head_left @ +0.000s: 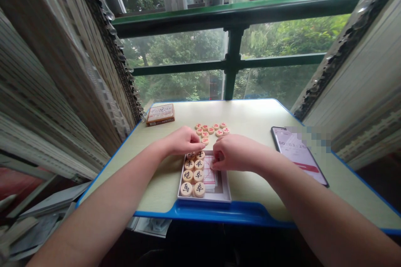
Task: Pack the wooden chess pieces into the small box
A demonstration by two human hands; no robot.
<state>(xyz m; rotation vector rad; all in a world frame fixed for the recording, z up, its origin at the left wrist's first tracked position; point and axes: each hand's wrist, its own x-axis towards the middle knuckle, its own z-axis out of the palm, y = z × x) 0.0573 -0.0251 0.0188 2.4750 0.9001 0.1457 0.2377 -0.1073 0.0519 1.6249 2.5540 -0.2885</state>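
Both of my hands are over a shallow white box tray (204,199) near the front of the table. My left hand (183,142) sits at the tray's far end, its fingertips close to a round wooden xiangqi piece (200,155) and a red-marked piece (205,140). Several black-marked pieces (193,171) stand in rows in the tray's left half. My right hand (233,153) rests its fingers on a folded paper board with red lines (213,181) in the tray's right half. Beyond the tray lies a loose cluster of red-marked pieces (210,130).
The pale green table (250,119) has a blue edge. A small printed box (160,114) lies at its back left, and a phone (297,156) showing a timer lies on the right. Behind the table is a green-framed window, with woven blinds on both sides.
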